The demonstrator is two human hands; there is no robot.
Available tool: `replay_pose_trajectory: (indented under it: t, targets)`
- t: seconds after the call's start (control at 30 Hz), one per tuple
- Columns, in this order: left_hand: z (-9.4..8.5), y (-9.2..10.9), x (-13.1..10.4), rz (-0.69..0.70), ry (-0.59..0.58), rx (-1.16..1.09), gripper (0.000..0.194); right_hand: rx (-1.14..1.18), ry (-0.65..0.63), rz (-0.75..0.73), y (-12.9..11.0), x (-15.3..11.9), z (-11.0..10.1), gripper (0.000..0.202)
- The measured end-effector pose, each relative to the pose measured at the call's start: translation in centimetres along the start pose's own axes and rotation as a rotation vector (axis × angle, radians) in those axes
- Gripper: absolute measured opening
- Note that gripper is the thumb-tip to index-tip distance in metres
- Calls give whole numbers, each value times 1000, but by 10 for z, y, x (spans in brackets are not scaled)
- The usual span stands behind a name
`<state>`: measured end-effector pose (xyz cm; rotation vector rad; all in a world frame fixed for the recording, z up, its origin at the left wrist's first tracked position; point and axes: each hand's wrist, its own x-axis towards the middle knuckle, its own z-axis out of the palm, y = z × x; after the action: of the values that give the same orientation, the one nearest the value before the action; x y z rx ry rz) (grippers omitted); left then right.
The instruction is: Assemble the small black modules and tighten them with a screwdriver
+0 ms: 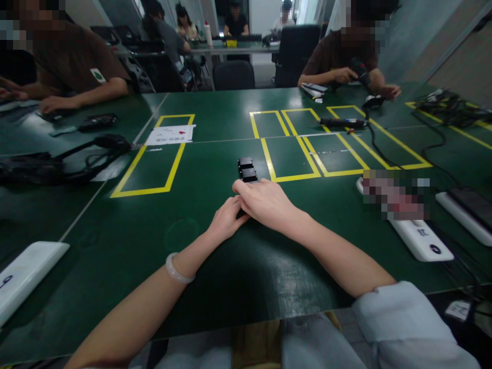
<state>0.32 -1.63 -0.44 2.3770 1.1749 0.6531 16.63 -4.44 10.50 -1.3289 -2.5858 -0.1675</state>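
Your right hand [271,204] overlaps your left hand [226,219] at the near end of a row of glossy black, square-topped blocks [248,172] on the smooth green bench [215,164].
Two blocks look already lined up; the near end is covered, so what remains cannot be judged. The row sits just left of a yellow-tape rectangle [295,179], long axis running away from you, far end leaning slightly left. Both hands are curled; whether either grips the row is hidden.

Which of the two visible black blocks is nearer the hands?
The near block, next to the right hand; the far block sits higher in view.
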Motion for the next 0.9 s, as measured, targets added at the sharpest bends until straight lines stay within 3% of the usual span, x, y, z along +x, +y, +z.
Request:
replay_pose_trajectory:
  t: [0.33,0.9]
  targets:
    - [-1,0,0,26,-25,45,32,-48,-39,59,6,2,1,24]
    - [-4,5,1,30,-23,32,27,-21,-16,4,8,2,5,21]
